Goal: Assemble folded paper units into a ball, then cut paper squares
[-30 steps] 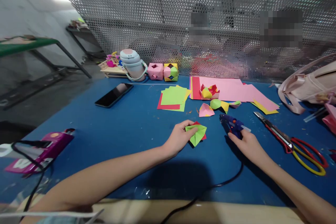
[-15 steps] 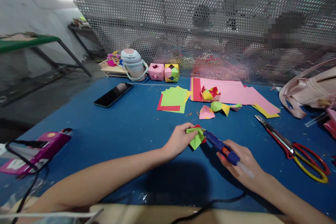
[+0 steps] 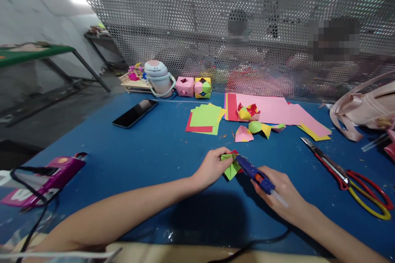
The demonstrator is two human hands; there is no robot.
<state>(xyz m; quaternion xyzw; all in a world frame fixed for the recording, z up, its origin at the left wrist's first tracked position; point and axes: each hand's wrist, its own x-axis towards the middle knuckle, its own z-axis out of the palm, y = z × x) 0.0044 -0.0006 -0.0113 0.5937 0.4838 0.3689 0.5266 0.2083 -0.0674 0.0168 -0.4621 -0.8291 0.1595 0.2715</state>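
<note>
Between the thumb and fingers of my left hand (image 3: 212,167) is a folded paper piece (image 3: 231,168), green in front with red showing behind it. My right hand (image 3: 279,187) is wrapped round a blue hot glue gun (image 3: 253,174), and a clear glue stick juts from its back end. The gun's nozzle points left and meets the upper edge of the folded paper; whether glue is coming out is too small to tell. Beyond my hands lie a pink folded piece (image 3: 243,134) and a row of green and yellow folded pieces (image 3: 266,129).
Scissors (image 3: 367,189) and a box cutter (image 3: 321,154) lie at the right. Square paper sheets (image 3: 205,116), a phone (image 3: 135,113), a bottle (image 3: 160,80) and paper cubes (image 3: 185,86) sit further back. A purple pouch (image 3: 58,176) and cables are at the left.
The glue gun's nozzle has shifted slightly left and up along the folded paper, with my right hand following. My left hand keeps its grip. The whole view has shifted a little.
</note>
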